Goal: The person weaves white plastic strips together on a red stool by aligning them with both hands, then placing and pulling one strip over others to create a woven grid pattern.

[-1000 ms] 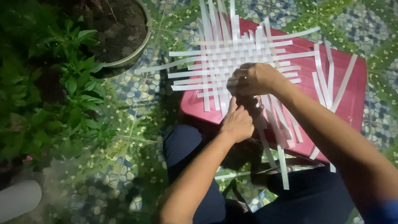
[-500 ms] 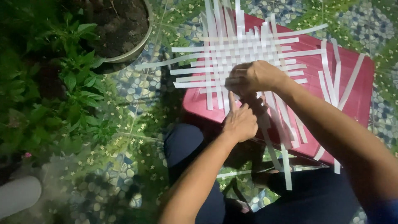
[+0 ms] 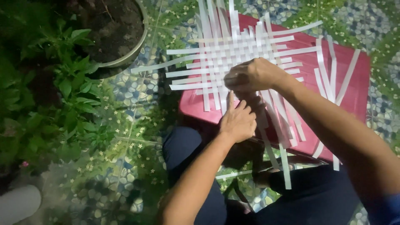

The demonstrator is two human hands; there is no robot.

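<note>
A mat of woven white strips [image 3: 237, 54] lies on a red plastic stool [image 3: 354, 96]. My right hand [image 3: 254, 75] is curled over the near edge of the weave, fingers closed on a strip. My left hand [image 3: 237, 121] lies just below it at the stool's front edge, forefinger stretched up and touching the loose white strips; whether it grips one I cannot tell. Long strip ends [image 3: 283, 166] hang off the stool toward my dark trousers [image 3: 187, 146].
A round pot with soil [image 3: 112, 33] stands at the upper left among green leafy plants [image 3: 62, 91]. The floor is tile with a pebble and leaf pattern [image 3: 133, 87]. More loose white strips [image 3: 333, 79] lie on the stool's right part.
Both hands stay at the weave's near edge. The left hand's forefinger has stretched upward toward the right hand. The view has shifted slightly.
</note>
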